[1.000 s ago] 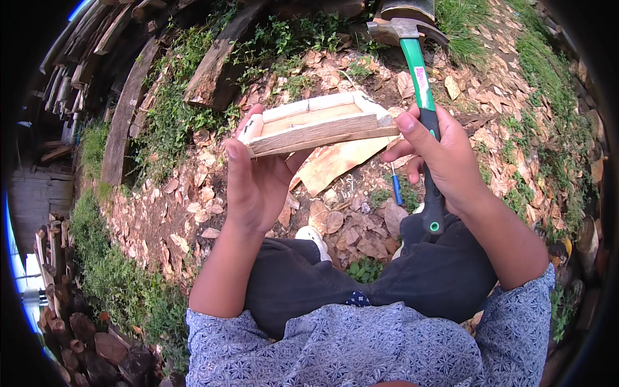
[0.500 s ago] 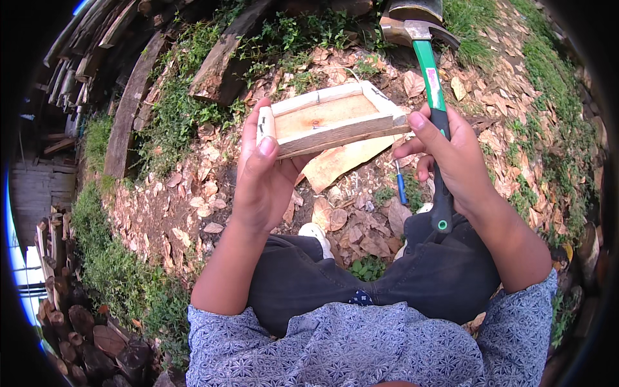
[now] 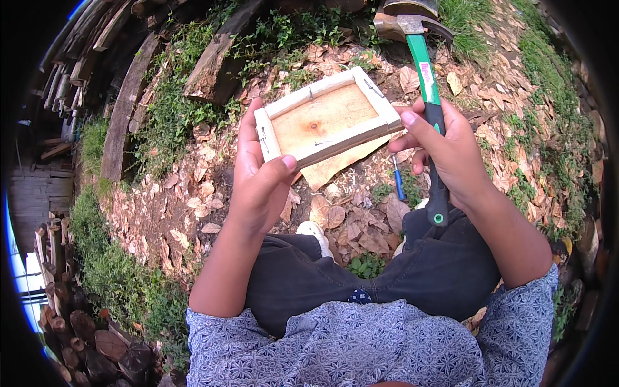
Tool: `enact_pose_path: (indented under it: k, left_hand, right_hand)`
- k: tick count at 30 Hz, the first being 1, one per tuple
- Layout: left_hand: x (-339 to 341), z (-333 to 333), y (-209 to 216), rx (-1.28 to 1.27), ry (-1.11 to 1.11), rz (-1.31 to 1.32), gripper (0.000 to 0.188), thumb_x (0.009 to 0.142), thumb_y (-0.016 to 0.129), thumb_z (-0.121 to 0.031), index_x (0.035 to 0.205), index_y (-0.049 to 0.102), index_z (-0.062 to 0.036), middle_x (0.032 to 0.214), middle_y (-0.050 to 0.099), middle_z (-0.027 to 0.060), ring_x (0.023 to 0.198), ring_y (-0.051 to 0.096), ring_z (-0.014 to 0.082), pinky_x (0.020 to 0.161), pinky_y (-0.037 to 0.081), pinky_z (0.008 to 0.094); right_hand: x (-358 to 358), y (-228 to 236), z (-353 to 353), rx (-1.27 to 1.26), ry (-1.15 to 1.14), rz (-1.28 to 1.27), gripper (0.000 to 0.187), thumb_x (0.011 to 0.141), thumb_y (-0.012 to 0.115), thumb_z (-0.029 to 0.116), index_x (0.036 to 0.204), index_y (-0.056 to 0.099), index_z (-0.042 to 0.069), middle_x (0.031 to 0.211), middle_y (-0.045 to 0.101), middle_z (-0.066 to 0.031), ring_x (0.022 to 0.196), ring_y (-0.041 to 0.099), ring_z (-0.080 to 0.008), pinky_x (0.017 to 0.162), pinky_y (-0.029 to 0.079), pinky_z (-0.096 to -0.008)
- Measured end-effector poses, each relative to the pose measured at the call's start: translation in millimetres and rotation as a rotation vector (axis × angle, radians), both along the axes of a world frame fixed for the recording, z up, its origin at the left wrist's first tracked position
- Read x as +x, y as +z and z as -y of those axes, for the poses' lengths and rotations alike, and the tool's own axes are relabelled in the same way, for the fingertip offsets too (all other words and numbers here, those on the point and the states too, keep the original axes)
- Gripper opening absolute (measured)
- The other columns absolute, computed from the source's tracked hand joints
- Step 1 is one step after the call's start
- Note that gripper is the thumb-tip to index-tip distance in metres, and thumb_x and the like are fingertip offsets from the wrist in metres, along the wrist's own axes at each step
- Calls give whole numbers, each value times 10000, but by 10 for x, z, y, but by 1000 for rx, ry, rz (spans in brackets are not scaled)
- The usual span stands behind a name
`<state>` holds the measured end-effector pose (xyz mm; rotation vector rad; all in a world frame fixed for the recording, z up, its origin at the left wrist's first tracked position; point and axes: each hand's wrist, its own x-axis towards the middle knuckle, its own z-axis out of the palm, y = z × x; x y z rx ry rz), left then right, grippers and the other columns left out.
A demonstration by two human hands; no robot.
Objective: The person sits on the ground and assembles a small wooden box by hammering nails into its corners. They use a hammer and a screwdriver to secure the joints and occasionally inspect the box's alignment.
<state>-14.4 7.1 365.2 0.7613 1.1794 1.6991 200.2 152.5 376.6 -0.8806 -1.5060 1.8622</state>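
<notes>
My left hand (image 3: 255, 184) grips the left end of a small shallow wooden tray (image 3: 303, 96), with the thumb on its near left corner. Pale strips frame the tray's flat wooden base, and bent nails or wires show on the strips. It is tilted so that its inside faces me. My right hand (image 3: 456, 151) is closed around the dark grip of a claw hammer (image 3: 431, 90) with a green handle, its head pointing away from me. The right thumb and fingertips also rest at the tray's right corner. Part of the hammer grip is hidden by that hand.
On the leaf-strewn ground below lie a tan flat piece (image 3: 345, 162) and a blue-handled tool (image 3: 399, 185). Heavy timbers (image 3: 216, 68) lie at the far left, and stacked logs (image 3: 106, 345) stand at the near left. Dark trousered knees (image 3: 445, 264) are beneath my hands.
The tray has tipped toward me, so more of its inside shows. My left thumb has shifted along its near edge. The right hand and hammer have moved slightly left.
</notes>
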Motion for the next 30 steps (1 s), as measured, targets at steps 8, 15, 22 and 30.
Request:
enact_pose_path:
  k: [8, 15, 22, 30]
  left_hand:
    - [30, -35, -82, 81, 40, -277, 1069, 778, 670, -20, 1622, 16, -58, 1545, 380, 197, 1439, 420, 327, 1170, 397, 464]
    - [-63, -55, -109, 136, 77, -403, 882, 918, 633, -69, 1624, 105, -52, 1521, 436, 196, 1420, 444, 290, 1161, 414, 416]
    - [-71, -25, -3, 49, 72, -152, 610, 1069, 481, -102, 1619, 224, -51, 1406, 568, 142, 1217, 617, 177, 1025, 527, 338]
    - [-100, 17, -26, 0, 72, -316, 655, 1080, 509, -166, 1645, 186, -98, 1192, 653, 74, 998, 623, 81, 859, 526, 256]
  right_hand:
    - [-20, -53, -16, -7, -8, -3, 262, 1025, 624, 186, 1161, 491, 6, 1186, 627, -172, 923, 747, -209, 506, 535, -212]
    - [-23, -73, -3, 12, -26, 10, 300, 1004, 666, 201, 1168, 503, 10, 1260, 633, -187, 938, 748, -216, 496, 536, -206]
    - [-13, -110, -14, 51, -8, 42, 374, 962, 725, 238, 1143, 517, -15, 1009, 640, -122, 824, 716, -158, 542, 536, -229]
    - [-19, -120, -21, 84, -11, 130, 308, 975, 699, 183, 1174, 536, 12, 1014, 641, -73, 843, 703, -131, 512, 540, -218]
